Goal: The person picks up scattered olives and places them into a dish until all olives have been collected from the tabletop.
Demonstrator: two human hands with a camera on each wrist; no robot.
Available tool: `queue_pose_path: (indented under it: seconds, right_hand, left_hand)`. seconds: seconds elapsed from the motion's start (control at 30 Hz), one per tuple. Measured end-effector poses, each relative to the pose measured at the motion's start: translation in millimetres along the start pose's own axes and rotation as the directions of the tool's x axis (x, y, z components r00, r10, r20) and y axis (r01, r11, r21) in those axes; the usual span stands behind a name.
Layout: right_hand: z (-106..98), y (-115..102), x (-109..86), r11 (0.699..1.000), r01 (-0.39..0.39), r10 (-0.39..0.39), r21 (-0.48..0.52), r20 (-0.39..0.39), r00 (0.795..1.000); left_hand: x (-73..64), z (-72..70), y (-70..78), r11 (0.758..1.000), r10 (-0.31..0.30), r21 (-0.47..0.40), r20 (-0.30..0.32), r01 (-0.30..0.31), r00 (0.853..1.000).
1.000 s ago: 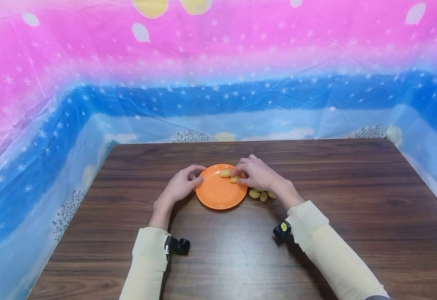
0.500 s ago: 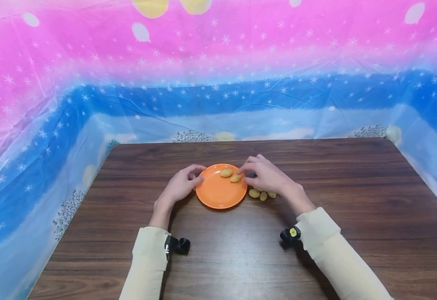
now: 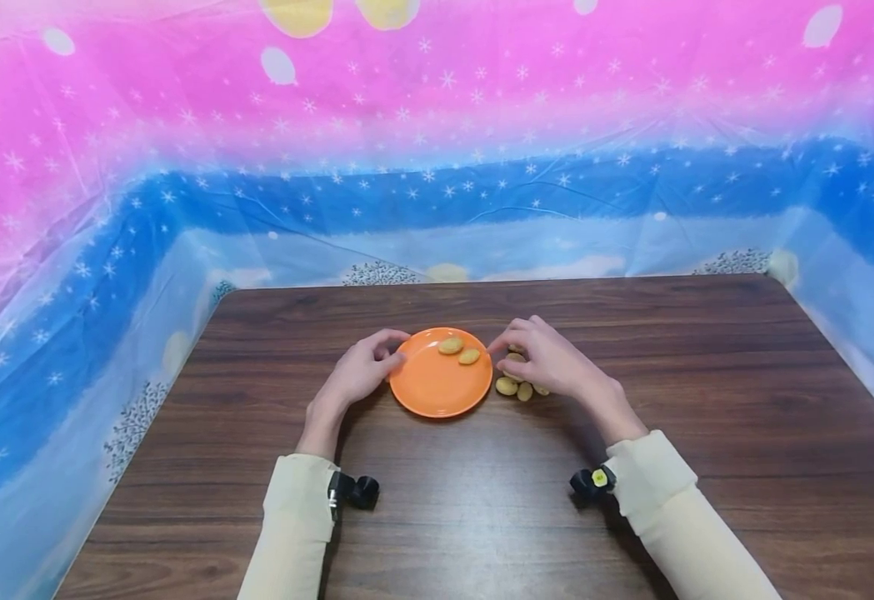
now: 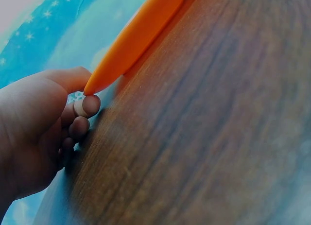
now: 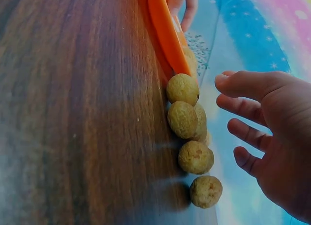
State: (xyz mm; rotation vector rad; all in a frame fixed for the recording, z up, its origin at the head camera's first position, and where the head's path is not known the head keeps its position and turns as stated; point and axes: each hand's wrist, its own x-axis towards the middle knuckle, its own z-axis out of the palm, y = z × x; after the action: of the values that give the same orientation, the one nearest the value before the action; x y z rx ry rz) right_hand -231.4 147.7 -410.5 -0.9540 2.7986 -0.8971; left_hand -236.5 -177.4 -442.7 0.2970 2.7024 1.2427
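An orange plate [image 3: 440, 390] lies on the table with two small potatoes [image 3: 450, 346] near its far right part. At its left side my left hand [image 3: 360, 368] holds the rim; in the left wrist view the thumb and a finger [image 4: 91, 104] pinch the plate's edge. Several more small potatoes [image 3: 506, 386], yellow-brown and wrinkled, lie clustered just right of the plate. My right hand [image 3: 552, 360] hovers over that cluster, partly hiding it in the head view. Its fingers are loosely bent and apart from the potatoes [image 5: 196, 157] in the right wrist view, with nothing between them.
The dark wood table [image 3: 437, 500] extends around the plate on all sides. Behind and beside it hangs a pink and blue snowflake cloth [image 3: 422, 192]. Small black cameras [image 3: 590, 483] are strapped at both cuffs.
My right hand has let go of the second potato on the plate and moved right, off the plate and over the cluster. The left hand stays at the rim.
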Motion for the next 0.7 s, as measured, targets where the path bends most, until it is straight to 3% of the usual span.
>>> queue_pose_path:
  seconds: [0.7]
  right_hand:
    - [-11.0, 9.6, -26.2, 0.998, -0.062, 0.062, 0.017, -0.031, 0.998]
  left_hand:
    - [-0.9, -0.3, 0.3, 1.0, -0.006, -0.001, 0.003, 0.006, 1.0]
